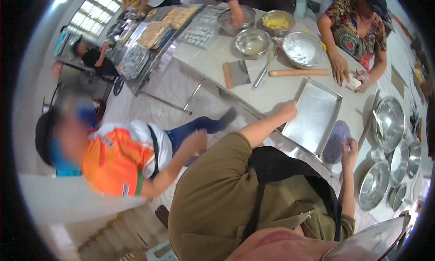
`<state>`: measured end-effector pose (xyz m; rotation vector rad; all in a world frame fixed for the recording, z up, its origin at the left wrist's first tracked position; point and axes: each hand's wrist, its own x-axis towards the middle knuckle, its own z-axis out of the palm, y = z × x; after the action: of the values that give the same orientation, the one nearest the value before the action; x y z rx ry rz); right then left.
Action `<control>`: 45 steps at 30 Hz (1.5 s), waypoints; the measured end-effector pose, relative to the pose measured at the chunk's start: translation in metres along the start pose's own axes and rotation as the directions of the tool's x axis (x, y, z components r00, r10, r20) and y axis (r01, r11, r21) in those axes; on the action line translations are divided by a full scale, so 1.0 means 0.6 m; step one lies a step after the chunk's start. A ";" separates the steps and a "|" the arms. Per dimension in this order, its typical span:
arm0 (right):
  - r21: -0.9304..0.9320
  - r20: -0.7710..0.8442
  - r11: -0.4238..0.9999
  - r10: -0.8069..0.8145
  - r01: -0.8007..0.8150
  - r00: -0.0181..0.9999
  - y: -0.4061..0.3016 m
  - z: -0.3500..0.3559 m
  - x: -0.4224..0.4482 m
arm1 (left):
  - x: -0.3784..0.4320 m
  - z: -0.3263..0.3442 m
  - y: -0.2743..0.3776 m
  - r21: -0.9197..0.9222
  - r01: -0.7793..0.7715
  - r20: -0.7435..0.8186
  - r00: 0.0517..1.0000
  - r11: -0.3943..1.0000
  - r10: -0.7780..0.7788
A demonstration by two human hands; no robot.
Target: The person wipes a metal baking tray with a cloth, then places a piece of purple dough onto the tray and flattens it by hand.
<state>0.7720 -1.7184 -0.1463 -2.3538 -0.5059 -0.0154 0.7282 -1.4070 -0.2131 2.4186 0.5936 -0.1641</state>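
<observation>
A shallow rectangular metal baking tray (314,113) lies on the pale worktop in front of me, its near end at the table's edge. My left hand (288,110) grips the tray's left rim, fingers curled around it. Just right of the tray is a thin purple oval sheet (336,142), whose material I cannot make out. With bent fingers, my right hand (350,150) pinches the right edge of this sheet. Beyond the tray lie a wooden rolling pin (299,73), a dough scraper (237,74) with a wooden handle, and a metal-handled utensil (260,78).
Metal bowls (303,50) stand along the worktop's far side, more bowls (373,186) at right. Across the table a person's hands (351,79) press white dough. Someone in orange (115,159) is close on my left. A metal table (146,69) carries filled trays.
</observation>
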 end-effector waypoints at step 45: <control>-0.230 -0.124 0.969 0.066 -0.093 0.990 0.032 -0.158 -0.112 | -0.075 -0.075 0.029 -0.835 0.178 0.304 0.938 0.520 0.166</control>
<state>0.7290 -1.8170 -0.0986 -2.5856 -0.3696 -0.1828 0.6948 -1.4085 -0.1566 1.3445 0.3710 -0.2295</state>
